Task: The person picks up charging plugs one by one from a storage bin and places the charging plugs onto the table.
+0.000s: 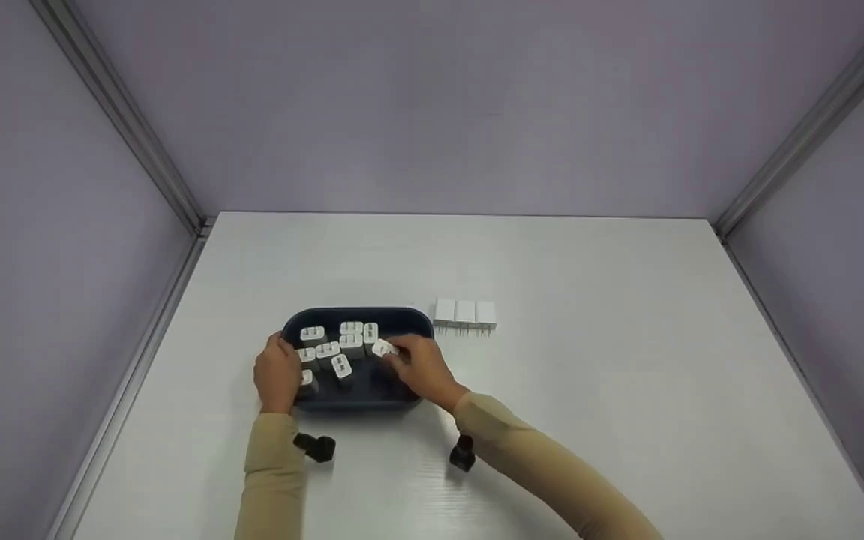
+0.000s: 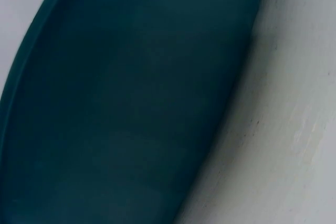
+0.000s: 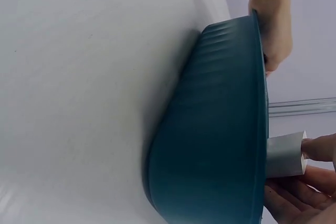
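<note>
A dark teal plastic basin (image 1: 364, 403) stands on the white table and holds several white plug adapters (image 1: 351, 343), most with their slotted or pronged end faces up. My left hand (image 1: 278, 375) grips the basin's left rim. At the right side of the basin, my right hand (image 1: 421, 369) pinches a white plug adapter (image 1: 382, 348) between thumb and fingers. The right wrist view shows this adapter (image 3: 285, 155) rising above the rim, its lower part hidden by the basin wall. In the left wrist view, only the basin's outer wall (image 2: 126, 98) fills the picture.
Three white plug adapters (image 1: 465, 312) lie side by side on the table just right of the basin, their metal prongs toward me. Pale walls enclose the white table (image 1: 627, 337) at the back and both sides. A black wrist camera (image 1: 462, 454) sits on the right sleeve.
</note>
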### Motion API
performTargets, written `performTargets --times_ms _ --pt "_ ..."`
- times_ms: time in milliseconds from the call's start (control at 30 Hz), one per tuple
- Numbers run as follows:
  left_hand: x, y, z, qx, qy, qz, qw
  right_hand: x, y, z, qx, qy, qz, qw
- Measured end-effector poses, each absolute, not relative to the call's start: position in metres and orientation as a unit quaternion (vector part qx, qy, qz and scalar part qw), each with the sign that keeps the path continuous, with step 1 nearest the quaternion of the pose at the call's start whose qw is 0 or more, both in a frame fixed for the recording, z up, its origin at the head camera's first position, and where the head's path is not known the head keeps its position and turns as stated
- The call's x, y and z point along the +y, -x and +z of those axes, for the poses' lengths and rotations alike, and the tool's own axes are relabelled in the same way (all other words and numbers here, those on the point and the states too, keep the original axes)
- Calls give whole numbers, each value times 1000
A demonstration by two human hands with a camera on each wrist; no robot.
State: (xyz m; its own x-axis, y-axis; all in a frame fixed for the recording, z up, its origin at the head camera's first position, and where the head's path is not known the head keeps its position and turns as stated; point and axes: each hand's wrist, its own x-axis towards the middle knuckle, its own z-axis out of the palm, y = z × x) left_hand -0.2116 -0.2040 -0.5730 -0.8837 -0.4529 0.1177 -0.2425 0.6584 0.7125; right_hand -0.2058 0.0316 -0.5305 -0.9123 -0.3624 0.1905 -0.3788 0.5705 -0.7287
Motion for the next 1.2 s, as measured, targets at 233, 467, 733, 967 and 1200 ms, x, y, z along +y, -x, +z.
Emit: performTargets --times_ms 233,467,733,967,1200 --pt "-203 214 -573 -900 -195 -364 138 47 207 -532 -876 -203 433 65" --pt "-204 212 -574 -900 -201 -363 135 56 211 -532 -867 -177 463 58" --pt "-208 209 -574 -896 -205 -371 131 64 216 -526 -853 -159 496 45" --pt "-206 208 -574 -893 -199 -382 131 71 217 -525 -852 -151 499 42" --pt "-204 209 -573 -894 -199 -379 134 77 220 -523 -845 -145 513 47"
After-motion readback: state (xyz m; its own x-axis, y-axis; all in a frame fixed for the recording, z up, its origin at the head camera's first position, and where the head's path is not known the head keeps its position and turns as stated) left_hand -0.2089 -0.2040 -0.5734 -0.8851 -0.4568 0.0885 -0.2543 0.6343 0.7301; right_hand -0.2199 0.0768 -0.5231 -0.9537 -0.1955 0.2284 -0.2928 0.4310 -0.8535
